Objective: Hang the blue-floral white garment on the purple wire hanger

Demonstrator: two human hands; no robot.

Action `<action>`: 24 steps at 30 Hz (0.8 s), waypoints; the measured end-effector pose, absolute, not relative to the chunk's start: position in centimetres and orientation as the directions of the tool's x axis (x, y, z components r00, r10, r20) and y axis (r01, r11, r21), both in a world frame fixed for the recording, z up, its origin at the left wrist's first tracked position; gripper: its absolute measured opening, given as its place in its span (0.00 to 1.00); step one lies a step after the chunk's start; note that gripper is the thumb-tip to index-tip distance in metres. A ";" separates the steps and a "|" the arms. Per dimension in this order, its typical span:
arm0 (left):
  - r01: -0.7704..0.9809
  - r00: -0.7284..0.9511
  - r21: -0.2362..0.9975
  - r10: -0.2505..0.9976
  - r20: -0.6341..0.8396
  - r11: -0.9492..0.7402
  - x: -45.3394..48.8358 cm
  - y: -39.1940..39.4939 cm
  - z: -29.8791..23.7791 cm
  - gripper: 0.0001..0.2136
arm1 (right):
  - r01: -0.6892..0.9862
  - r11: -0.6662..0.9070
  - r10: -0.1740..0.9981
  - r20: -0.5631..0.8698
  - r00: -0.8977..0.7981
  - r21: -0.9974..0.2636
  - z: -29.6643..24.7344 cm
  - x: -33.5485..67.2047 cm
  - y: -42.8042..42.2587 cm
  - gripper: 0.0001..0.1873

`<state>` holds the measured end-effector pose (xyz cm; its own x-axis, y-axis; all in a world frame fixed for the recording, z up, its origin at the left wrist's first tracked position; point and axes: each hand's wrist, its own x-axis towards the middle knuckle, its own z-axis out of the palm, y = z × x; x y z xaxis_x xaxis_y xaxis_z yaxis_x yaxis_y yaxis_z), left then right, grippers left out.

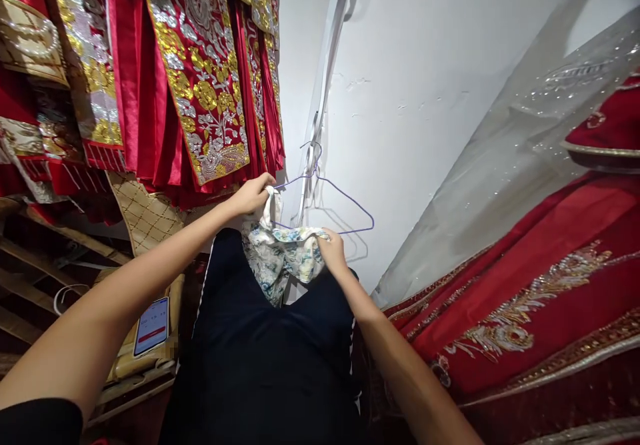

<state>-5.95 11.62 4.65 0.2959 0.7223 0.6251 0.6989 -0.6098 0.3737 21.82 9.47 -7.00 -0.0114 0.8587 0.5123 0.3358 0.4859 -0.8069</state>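
A purple wire hanger (349, 198) is upright near the white wall, with its hook at the top. White cloth with blue, green and yellow floral print (265, 258) lies over the left part of the hanger. My left hand (253, 195) is closed on the white strap of this floral garment at the hanger's left shoulder. Beside the hanger's bottom bar, my right hand (332, 250) pinches the garment's upper edge. Dark navy cloth (275, 358) with white edging at its sides fills the space below both hands.
Red costumes with gold and silver embroidery (207, 91) hang at the upper left. On the right are a red embroidered garment (505, 311) and sheer sparkling fabric (500, 165). A lit phone (151, 327) rests on bamboo furniture (127, 365) at the lower left.
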 end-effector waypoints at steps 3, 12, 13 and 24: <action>0.794 0.231 0.276 0.688 0.688 -0.542 -4.7 13.2 4.4 0.12 | 0.339 0.492 0.851 0.525 0.007 -0.802 -7.6 19.9 8.7 0.07; 0.691 0.328 0.448 0.798 0.506 -0.568 -5.1 14.9 4.4 0.14 | 0.359 0.501 0.852 0.522 -0.043 -0.788 -6.6 21.6 9.1 0.07; 0.657 0.323 0.468 0.781 0.534 -0.592 -4.7 15.0 4.8 0.16 | 0.345 0.501 0.854 0.518 -0.050 -0.793 -6.5 21.3 9.4 0.07; 0.732 0.487 0.158 0.671 0.559 -0.663 -4.4 15.4 7.9 0.15 | 0.321 0.577 0.781 0.623 0.051 -0.751 -4.4 23.3 8.4 0.29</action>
